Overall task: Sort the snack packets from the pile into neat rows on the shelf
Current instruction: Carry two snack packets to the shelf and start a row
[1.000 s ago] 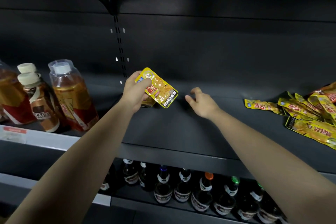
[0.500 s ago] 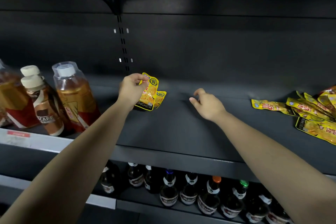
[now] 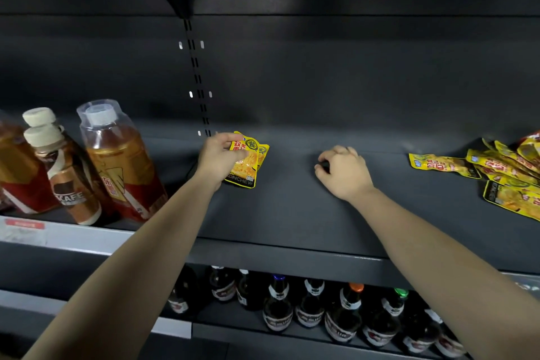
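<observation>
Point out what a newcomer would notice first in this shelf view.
The bright yellow snack packet stands out against the dark shelf, gripped by the left hand near the middle, with a second packet just behind it. At the far right lies the loose pile of yellow packets, unsorted. The right hand rests between them, fingers curled, holding nothing.

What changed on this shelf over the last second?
The left-hand grip brought the yellow packet down from mid-air onto the shelf, just in front of a second packet; it still holds it. The right-hand grip curled its fingers in. The pile of packets and the bottles stayed put.
</observation>
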A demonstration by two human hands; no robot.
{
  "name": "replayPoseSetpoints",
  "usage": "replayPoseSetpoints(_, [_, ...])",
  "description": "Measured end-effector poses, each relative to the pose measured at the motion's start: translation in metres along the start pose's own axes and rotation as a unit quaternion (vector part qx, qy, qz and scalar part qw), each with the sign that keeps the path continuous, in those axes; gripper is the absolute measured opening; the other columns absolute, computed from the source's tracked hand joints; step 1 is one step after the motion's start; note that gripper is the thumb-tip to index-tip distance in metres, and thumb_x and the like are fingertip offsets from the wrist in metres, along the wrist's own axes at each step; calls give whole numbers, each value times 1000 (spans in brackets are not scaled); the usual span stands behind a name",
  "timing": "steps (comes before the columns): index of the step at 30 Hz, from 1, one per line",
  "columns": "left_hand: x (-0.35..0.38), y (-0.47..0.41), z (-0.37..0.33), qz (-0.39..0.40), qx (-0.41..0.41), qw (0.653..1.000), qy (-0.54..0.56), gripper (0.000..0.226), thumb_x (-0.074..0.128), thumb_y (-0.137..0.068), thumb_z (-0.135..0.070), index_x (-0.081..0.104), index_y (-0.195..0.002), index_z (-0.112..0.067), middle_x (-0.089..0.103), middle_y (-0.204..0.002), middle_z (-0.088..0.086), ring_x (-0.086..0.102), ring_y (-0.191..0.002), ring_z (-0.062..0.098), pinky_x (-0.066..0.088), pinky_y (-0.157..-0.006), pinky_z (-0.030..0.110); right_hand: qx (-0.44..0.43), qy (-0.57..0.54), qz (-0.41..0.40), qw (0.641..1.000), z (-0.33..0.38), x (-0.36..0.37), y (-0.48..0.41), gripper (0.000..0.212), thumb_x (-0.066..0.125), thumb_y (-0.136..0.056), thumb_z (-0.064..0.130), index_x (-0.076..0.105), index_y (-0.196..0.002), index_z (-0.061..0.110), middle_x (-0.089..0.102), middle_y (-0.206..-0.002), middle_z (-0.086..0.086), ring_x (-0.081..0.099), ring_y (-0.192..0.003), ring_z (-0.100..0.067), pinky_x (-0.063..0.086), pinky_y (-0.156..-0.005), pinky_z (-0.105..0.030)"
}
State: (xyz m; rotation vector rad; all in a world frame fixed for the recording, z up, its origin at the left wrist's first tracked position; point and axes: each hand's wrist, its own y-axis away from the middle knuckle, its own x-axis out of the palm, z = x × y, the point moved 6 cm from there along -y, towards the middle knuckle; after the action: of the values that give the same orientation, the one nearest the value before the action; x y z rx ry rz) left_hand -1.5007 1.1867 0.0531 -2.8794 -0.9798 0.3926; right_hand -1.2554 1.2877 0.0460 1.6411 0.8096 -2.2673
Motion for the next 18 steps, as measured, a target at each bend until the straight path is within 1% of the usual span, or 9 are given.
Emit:
replayPoseSetpoints(2, [1,3,0,0,3,1000,17,39,71,-78,5,65,-113,-10,63,-97,-1,58,-80,-1,48,-64,9,0,4,-2,1000,0,0,1,35,48,-93,39,62,-119,20,56,-122,-2,43,-119,-25,36,-98,-37])
replayPoseSetpoints(3, [1,4,1,-1,4,1000,24,39,71,-78,5,65,-114,-10,63,-95,-3,58,-80,-2,48,-63,7,1,5,-1,1000,0,0,1,35,48,-94,39,62,-119,20,56,-122,-2,43,-119,-25,36,-98,-37])
replayPoseSetpoints(4, [1,5,2,-3,5,1000,30,39,71,-79,5,65,-114,-11,63,-97,-3,59,-82,-1,48,-65,8,1,6,-1,1000,0,0,1,35,47,-94,39,61,-120,20,56,-122,-2,43,-119,-25,36,-99,-38])
replayPoseSetpoints(6, [-1,6,5,-7,1,999,50,40,71,-79,5,65,-114,-13,65,-104,1,62,-89,7,49,-72,16,1,6,-1,1000,0,-1,1,35,47,-94,39,61,-121,21,56,-123,-1,43,-120,-25,35,-99,-37])
replayPoseSetpoints(9, [-4,6,7,-8,-3,998,70,40,72,-79,5,65,-114,-13,66,-106,3,64,-96,14,51,-80,24,3,5,-3,1000,-1,0,1,35,48,-93,39,61,-121,21,56,-123,-1,43,-120,-25,35,-100,-36])
replayPoseSetpoints(12, [-6,5,8,-9,4,998,62,39,74,-77,4,65,-110,-16,67,-102,1,65,-94,15,53,-83,28,5,3,-4,1000,-1,0,2,35,49,-93,38,62,-120,21,56,-123,-1,44,-119,-25,36,-99,-36])
replayPoseSetpoints(14, [-6,4,8,-2,10,999,51,39,74,-77,3,65,-110,-16,67,-96,-3,65,-87,11,54,-79,26,4,6,-6,1000,0,0,2,33,49,-93,38,62,-119,21,57,-121,-1,45,-117,-25,37,-98,-36])
replayPoseSetpoints(18, [-1,2,9,7,25,1000,17,38,72,-79,5,65,-113,-11,65,-90,-6,61,-78,1,52,-70,15,5,4,-5,1000,-1,-1,2,32,48,-94,37,63,-119,22,57,-122,-1,45,-117,-25,37,-98,-35])
